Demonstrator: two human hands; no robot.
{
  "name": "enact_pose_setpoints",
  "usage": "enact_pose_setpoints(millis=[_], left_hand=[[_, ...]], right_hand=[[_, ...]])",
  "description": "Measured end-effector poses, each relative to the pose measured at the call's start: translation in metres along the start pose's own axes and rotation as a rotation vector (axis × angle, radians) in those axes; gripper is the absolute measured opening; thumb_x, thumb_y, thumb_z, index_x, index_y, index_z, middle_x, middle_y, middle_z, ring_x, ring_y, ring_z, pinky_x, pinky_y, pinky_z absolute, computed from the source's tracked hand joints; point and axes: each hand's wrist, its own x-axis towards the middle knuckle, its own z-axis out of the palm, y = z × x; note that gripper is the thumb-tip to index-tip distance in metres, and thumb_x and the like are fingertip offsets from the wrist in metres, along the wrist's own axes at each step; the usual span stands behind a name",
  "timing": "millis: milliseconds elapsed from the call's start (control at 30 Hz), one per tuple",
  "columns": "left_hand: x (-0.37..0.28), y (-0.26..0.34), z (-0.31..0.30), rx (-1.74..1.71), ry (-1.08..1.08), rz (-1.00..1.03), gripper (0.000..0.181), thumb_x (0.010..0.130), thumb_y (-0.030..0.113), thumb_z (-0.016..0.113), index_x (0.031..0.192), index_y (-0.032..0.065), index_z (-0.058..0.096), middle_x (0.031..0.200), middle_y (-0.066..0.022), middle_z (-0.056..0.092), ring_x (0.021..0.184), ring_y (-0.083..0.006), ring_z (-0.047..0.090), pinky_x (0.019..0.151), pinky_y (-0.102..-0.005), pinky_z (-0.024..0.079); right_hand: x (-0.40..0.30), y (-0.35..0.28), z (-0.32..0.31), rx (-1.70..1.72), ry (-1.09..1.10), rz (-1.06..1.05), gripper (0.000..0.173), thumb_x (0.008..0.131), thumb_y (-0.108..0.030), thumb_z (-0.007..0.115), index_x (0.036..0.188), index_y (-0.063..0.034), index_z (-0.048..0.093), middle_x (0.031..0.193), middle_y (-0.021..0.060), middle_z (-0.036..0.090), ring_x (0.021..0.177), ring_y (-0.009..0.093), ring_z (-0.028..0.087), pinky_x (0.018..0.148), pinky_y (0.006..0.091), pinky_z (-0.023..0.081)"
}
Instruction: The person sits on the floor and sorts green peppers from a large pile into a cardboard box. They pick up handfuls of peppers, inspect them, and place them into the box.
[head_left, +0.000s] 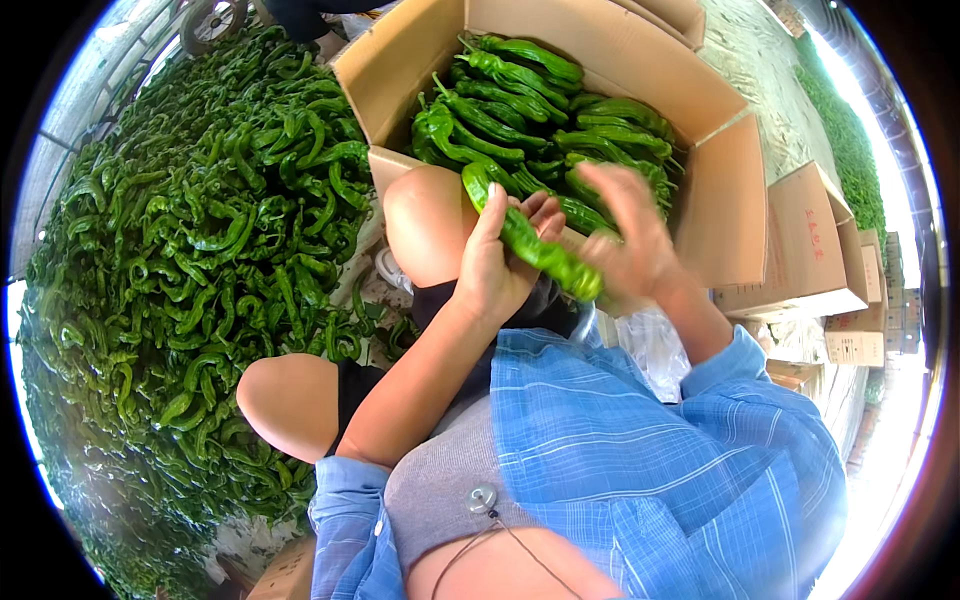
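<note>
My left hand (495, 259) is closed around a long, wrinkled green pepper (544, 251), thumb on top. The pepper slants down to the right, and whether a second one lies under it I cannot tell. My right hand (634, 240) is blurred beside the pepper's lower end, its fingers apart, with nothing visible in them. Just beyond both hands stands a cardboard box (724, 202) with its flaps spread. Inside it, green peppers (495, 112) lie in rows, many with their stems to the left; others sit at the right side.
A broad heap of loose green peppers (202, 255) covers the ground on the left. At right stand more cardboard boxes (795, 240) and a clear plastic bag (652, 352). A wheel (214, 22) and part of another person (307, 19) show at the top. My bent knee (424, 217) adjoins the box.
</note>
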Motion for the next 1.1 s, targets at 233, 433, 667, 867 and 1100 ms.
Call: enact_pose_setpoints(millis=[233,433,667,867,1100], left_hand=[[0.021,-0.030,0.021,0.451,-0.061,0.016,0.050,0.093,0.044,0.062,0.122,0.0082,0.043,0.114,-0.0036,0.047,0.107,-0.0176,0.047,0.099,-0.0377,0.037],[0.048,-0.024,0.011,1.992,-0.418,1.020,0.042,0.070,0.008,0.070,0.111,0.0023,0.062,0.134,-0.0204,0.044,0.122,-0.0443,0.041,0.105,-0.0484,0.035],[0.100,-0.020,0.000,2.036,-0.729,0.546,0.026,0.070,0.006,0.073,0.095,0.0030,0.070,0.095,-0.0139,0.068,0.099,-0.0348,0.061,0.087,-0.0416,0.050],[0.116,-0.020,-0.002,2.124,-0.670,0.236,0.028,0.069,0.010,0.075,0.095,0.0001,0.071,0.091,-0.0189,0.068,0.084,-0.0377,0.065,0.075,-0.0434,0.053],[0.143,-0.021,-0.036,1.908,-0.761,0.182,0.029,0.072,0.015,0.069,0.100,0.0065,0.071,0.087,-0.0146,0.070,0.078,-0.0337,0.067,0.068,-0.0439,0.053]], right_hand=[[-0.026,0.039,-0.023,-0.061,-0.115,0.124,0.051,0.080,-0.007,0.068,0.130,-0.0107,0.058,0.114,0.0097,0.063,0.106,0.032,0.055,0.092,0.0403,0.045],[-0.068,0.069,-0.005,-0.375,-0.229,0.213,0.056,0.080,-0.029,0.068,0.134,-0.0164,0.056,0.125,0.0070,0.053,0.118,0.029,0.045,0.102,0.0470,0.034],[-0.060,0.104,0.029,-0.533,-0.232,0.145,0.056,0.088,-0.049,0.055,0.140,-0.0296,0.050,0.146,0.0022,0.042,0.140,0.029,0.029,0.112,0.0532,0.025],[-0.065,0.111,0.040,-0.499,-0.295,0.184,0.056,0.088,-0.049,0.054,0.140,-0.0303,0.049,0.151,0.0009,0.038,0.143,0.028,0.025,0.114,0.0551,0.022],[-0.055,0.134,0.055,-0.555,-0.363,0.087,0.051,0.089,-0.039,0.057,0.137,-0.0202,0.054,0.154,0.0058,0.034,0.144,0.033,0.023,0.113,0.0552,0.024]])
